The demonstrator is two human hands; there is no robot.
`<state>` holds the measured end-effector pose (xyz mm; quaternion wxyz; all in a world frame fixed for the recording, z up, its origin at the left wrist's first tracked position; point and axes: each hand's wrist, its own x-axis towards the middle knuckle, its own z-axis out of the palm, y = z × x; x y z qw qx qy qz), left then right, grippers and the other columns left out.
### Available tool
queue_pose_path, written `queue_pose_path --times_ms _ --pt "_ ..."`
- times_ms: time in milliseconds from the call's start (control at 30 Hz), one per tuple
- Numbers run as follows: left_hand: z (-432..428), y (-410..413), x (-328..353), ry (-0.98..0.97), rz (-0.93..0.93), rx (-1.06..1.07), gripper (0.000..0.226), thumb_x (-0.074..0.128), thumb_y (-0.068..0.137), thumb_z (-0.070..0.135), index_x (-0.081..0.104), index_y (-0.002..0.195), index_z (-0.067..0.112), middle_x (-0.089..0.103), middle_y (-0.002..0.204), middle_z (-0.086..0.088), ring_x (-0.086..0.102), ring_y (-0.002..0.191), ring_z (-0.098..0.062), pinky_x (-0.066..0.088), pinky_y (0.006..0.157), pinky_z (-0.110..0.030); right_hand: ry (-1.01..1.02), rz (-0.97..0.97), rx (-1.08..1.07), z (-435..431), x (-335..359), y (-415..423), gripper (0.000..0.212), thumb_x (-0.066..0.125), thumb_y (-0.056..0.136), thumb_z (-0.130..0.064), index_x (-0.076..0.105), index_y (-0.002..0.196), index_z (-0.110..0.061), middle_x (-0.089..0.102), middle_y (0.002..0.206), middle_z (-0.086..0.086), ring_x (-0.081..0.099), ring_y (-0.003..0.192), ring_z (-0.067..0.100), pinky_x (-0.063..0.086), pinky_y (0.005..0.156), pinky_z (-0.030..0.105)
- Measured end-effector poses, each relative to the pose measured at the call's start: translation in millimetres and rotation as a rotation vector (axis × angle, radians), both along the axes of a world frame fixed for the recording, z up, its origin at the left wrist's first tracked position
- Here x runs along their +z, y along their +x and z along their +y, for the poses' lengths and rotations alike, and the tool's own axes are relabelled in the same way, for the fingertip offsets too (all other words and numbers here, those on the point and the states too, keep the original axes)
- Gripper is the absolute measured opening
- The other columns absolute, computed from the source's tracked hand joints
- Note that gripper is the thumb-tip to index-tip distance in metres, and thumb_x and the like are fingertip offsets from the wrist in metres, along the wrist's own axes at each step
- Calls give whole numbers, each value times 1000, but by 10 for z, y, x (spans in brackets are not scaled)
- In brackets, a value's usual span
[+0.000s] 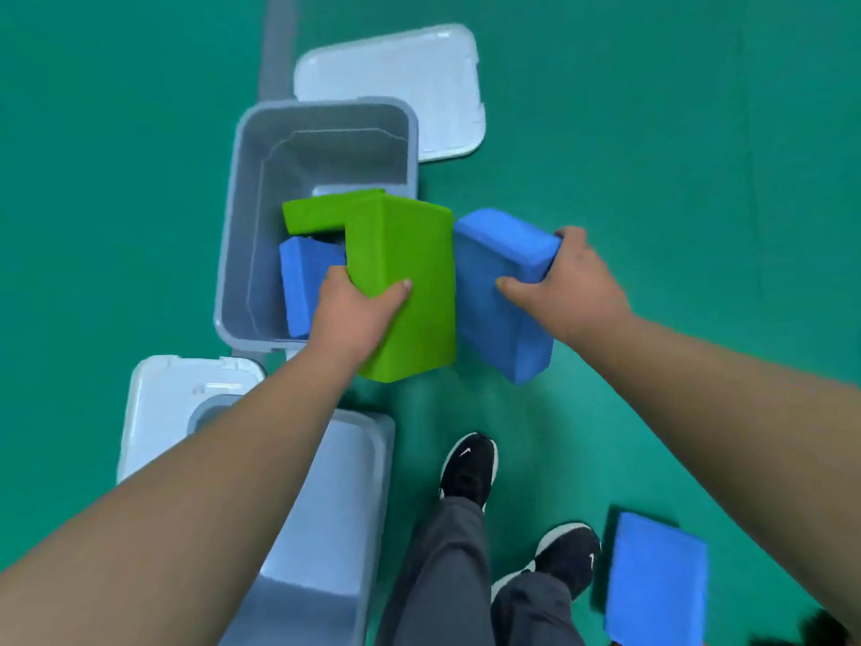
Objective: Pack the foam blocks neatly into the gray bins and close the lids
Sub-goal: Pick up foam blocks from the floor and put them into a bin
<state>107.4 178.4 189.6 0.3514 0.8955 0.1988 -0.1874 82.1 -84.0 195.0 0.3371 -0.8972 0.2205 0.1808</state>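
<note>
View from above, looking down at a green floor [699,179] and two bare forearms. All places are given from the open gray bin [233,226] in the upper middle.

The left hand [358,314] grips a green block [405,282]. Its thumb lies on the broad top face and its fingers curl round the left edge. This block is held tilted over the bin's right near corner and covers part of the rim.

The right hand [563,286] grips a blue block [498,296] just right of the bin, over the floor. Its thumb is on the broad face and its fingers wrap the far end. The two held blocks sit side by side with their edges meeting; I cannot tell if they touch. The hands themselves are apart.

Inside the bin, toward its right side, a second green block [317,214] lies above a second blue block [303,282].

Beyond the bin, at its far right corner, a pale lid [396,81] lies on the floor. On the person's side of the bin is a near bin [335,505], also open and partly hidden by the left forearm, with a near lid [163,412] to its left.

Far to the near right of the bin, a third blue block [657,580] lies flat on the floor beside two black shoes [470,463].
</note>
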Motion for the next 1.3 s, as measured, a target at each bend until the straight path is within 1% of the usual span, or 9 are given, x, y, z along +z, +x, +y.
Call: queue_pose_path --times_ms 167,300,533,600,833,967,1067,1200,1300 --pt "845 230 498 14 -103 171 59 75 83 64 53 117 22 65 119 -1 63 106 -24 46 85 -34 93 -57 25 854 521 716 90 76 76 -67 41 139 -13 61 128 5 63 114 31 53 90 42" --pt "1374 367 606 -138 3 305 83 57 92 69 39 156 19 48 154 0 47 140 -23 36 114 -38 170 -25 47 1442 677 1047 90 73 82 -67 38 139 -7 59 129 9 61 113 31 47 82 38" --pt "1661 -59 70 -193 355 222 77 63 65 68 64 126 21 68 126 -2 68 110 -24 54 103 -51 47 126 238 1846 251 754 64 64 93 -43 44 141 -5 57 132 15 64 105 35 53 81 39" --pt "1529 -238 -1 -195 382 182 53 63 72 56 65 107 16 71 107 -6 67 94 -21 57 98 -52 13 171 297 1792 116 590 61 62 95 -42 45 140 -4 57 131 17 63 100 34 48 76 35" --pt "938 -527 -351 -189 453 16 15 56 84 36 57 94 25 60 88 -4 56 79 -20 43 75 -34 -65 265 301 1243 -229 260 60 61 96 -44 53 138 -3 58 136 18 63 112 36 53 92 38" --pt "451 -567 -506 -169 513 -81 14 54 91 30 63 95 19 75 104 -16 74 91 -29 48 75 -34 -87 315 267 802 -375 50 54 58 96 -43 57 132 -3 62 130 18 65 109 37 56 94 42" --pt "34 -639 -642 -132 588 -200 23 55 94 27 67 100 8 77 104 -9 76 96 -27 58 85 -39 -84 373 223 404 -496 -242 54 56 97 -42 56 135 -3 60 132 18 64 111 38 56 94 43" --pt "-570 -747 -729 -94 632 -388 19 53 94 28 66 103 17 77 98 2 75 93 -21 60 92 -44 -67 410 119 -212 -664 -722 54 54 97 -42 57 135 -3 60 135 19 62 118 38 54 97 43" --pt "-1046 -811 -811 -38 651 -519 19 52 96 26 67 104 17 76 97 2 75 93 -20 61 92 -43 -60 438 67 -697 -777 -1124 37 51 95 -38 66 105 -6 66 107 17 64 108 39 53 80 36"
